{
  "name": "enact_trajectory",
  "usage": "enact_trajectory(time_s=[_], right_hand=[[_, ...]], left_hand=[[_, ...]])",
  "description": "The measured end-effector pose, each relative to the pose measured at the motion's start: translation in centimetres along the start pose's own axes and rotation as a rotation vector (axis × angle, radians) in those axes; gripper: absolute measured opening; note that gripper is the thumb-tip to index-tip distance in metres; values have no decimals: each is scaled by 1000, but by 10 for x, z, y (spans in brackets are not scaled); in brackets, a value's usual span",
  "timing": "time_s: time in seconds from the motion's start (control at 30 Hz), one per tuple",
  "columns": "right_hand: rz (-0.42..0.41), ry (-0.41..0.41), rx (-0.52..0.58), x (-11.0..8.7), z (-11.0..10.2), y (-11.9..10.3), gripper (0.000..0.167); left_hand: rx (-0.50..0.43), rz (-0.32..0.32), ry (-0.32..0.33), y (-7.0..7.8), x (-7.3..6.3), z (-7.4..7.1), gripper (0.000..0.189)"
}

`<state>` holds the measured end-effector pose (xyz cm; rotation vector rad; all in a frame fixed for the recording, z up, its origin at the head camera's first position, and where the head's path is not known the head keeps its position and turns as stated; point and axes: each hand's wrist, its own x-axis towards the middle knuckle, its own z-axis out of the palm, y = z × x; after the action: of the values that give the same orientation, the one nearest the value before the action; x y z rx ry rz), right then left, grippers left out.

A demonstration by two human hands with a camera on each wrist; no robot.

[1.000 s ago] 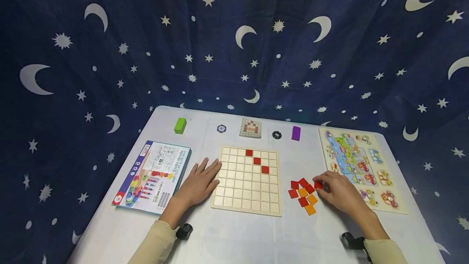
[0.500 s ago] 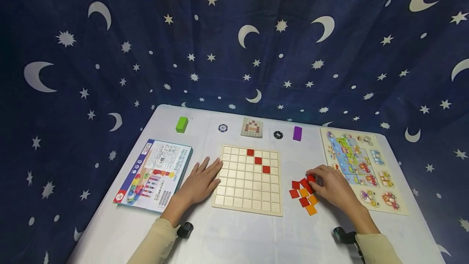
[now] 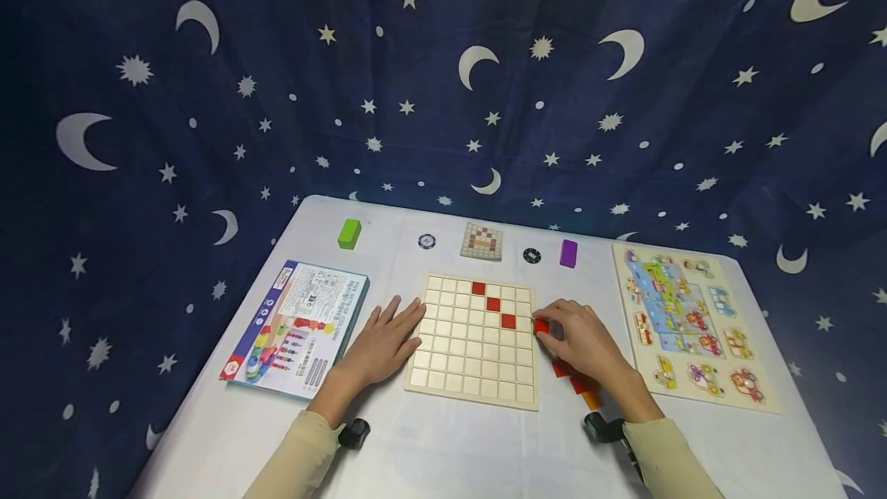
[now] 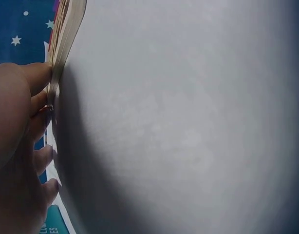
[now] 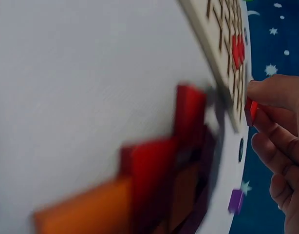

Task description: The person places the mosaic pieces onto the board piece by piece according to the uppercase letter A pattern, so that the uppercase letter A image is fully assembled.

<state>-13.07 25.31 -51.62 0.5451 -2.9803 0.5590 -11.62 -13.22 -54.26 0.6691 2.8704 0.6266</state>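
Observation:
A pale wooden grid board [image 3: 464, 360] lies mid-table, with 3 red tiles set in a diagonal line in its upper right part, the lowest being a red tile [image 3: 508, 321]. My left hand [image 3: 379, 345] rests flat, fingers spread, with its fingertips at the board's left edge. At the right edge, my right hand [image 3: 580, 336] pinches a red square tile [image 3: 540, 326] between thumb and fingers; the right wrist view shows this held tile [image 5: 251, 110] too. Red and orange tiles [image 3: 592, 399] lie in a pile partly hidden under the right hand.
A boxed toy set [image 3: 294, 329] lies left, a picture puzzle board [image 3: 682, 387] right. Along the back stand a green block [image 3: 349, 234], a chip [image 3: 426, 241], a pattern card [image 3: 481, 242], a black chip [image 3: 531, 256] and a purple block [image 3: 568, 253].
My right hand has moved left from the right side of the tile pile to the board's right edge, carrying a red tile. The left hand stays at the board's left edge.

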Motion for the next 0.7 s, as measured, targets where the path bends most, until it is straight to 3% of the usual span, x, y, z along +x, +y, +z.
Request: enact_trajectory(time_s=[0.33,0.7], right_hand=[[-77,-2,14,16,9,-29,32],[-95,-42,15,16,22,-42,33]], left_hand=[[-28,1,1,0,1,2,60],[-39,-5,-6,0,2,1,60]])
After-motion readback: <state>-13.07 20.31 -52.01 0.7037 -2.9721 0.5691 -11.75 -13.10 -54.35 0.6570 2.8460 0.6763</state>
